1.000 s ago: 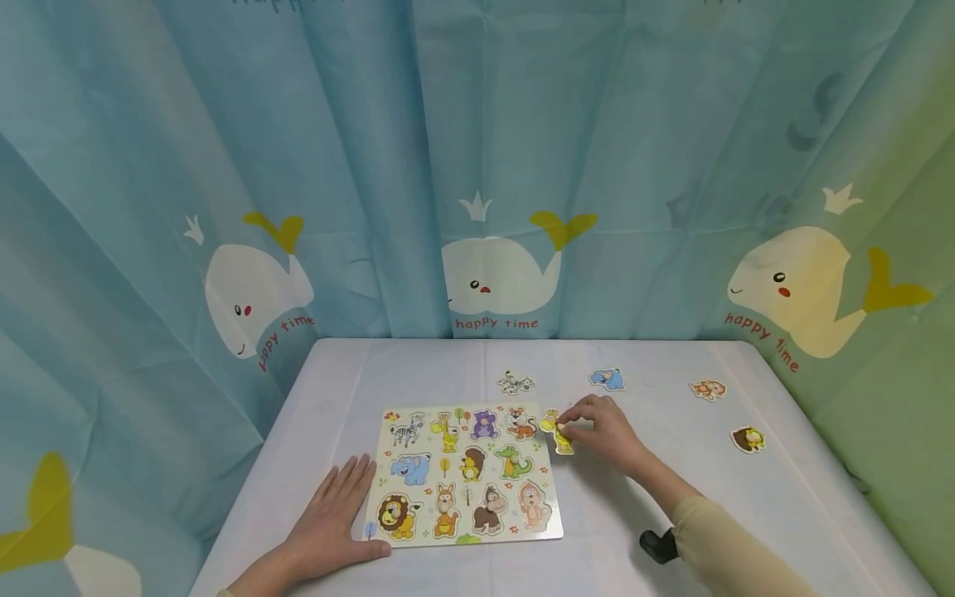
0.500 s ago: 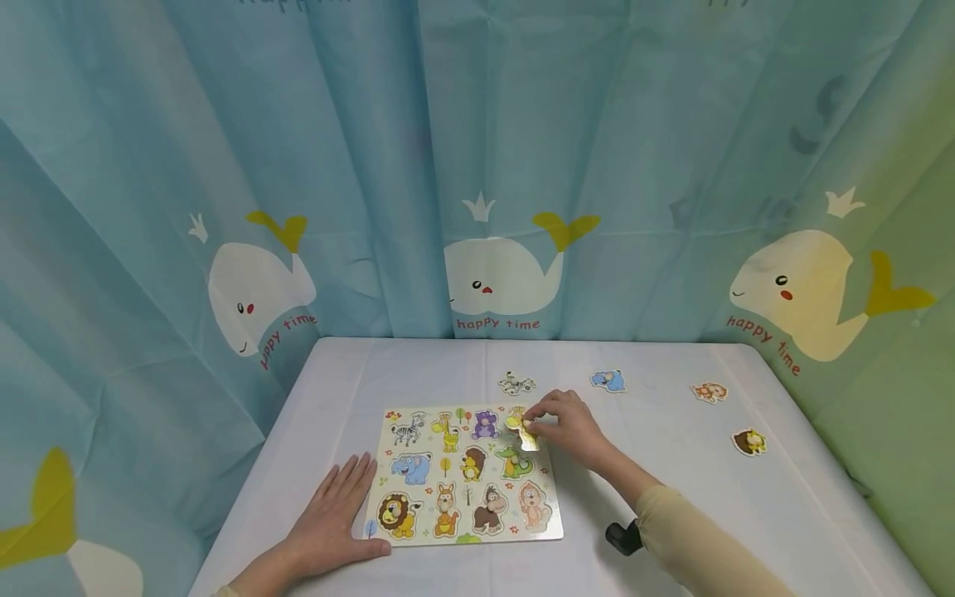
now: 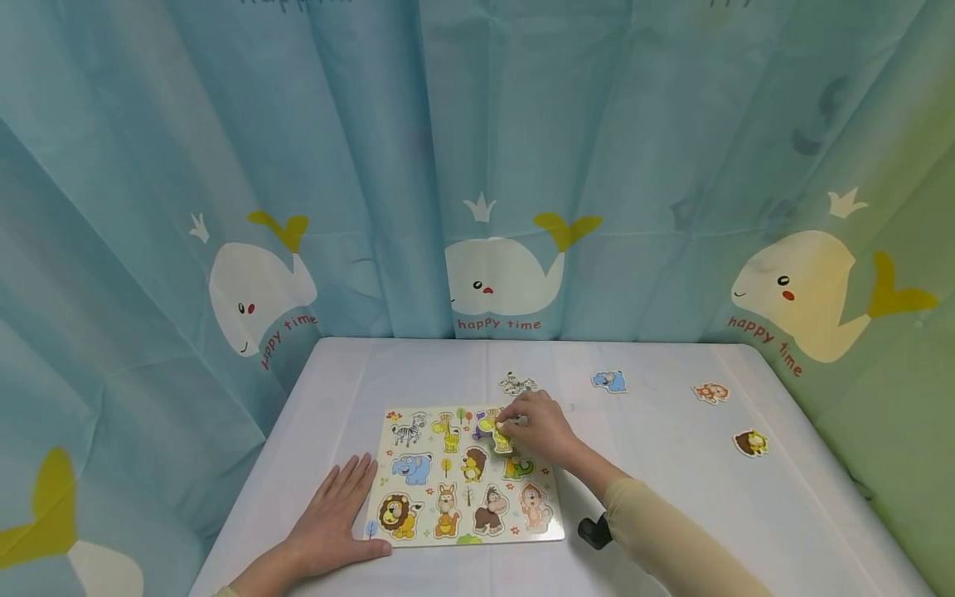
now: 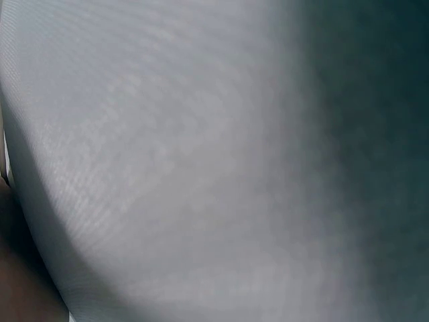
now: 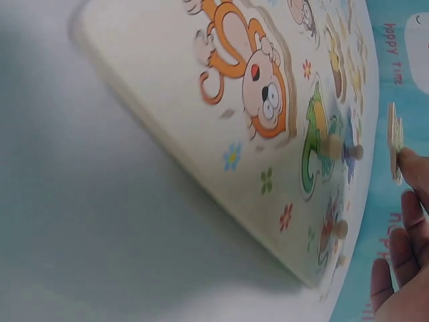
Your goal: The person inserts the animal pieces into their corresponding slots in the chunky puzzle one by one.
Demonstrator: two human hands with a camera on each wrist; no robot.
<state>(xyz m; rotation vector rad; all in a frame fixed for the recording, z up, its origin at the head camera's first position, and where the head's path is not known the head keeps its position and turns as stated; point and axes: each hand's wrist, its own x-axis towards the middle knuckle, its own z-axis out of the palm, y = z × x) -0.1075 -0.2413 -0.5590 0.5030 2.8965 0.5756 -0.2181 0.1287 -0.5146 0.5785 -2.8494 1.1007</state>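
While pinching a yellow wooden giraffe piece (image 3: 501,439) in right hand (image 3: 543,427) over the cream rectangular board (image 3: 555,531) at one o'clock, rests flat left hand (image 3: 332,518) at eight. Seems partly done, with green crocodile (image 5: 310,161) seated but striped zebra (image 3: 515,384), blue elephant (image 3: 612,381), orange monkey (image 3: 711,392), brown hedgehog (image 3: 749,443) remaining loose between one and three.
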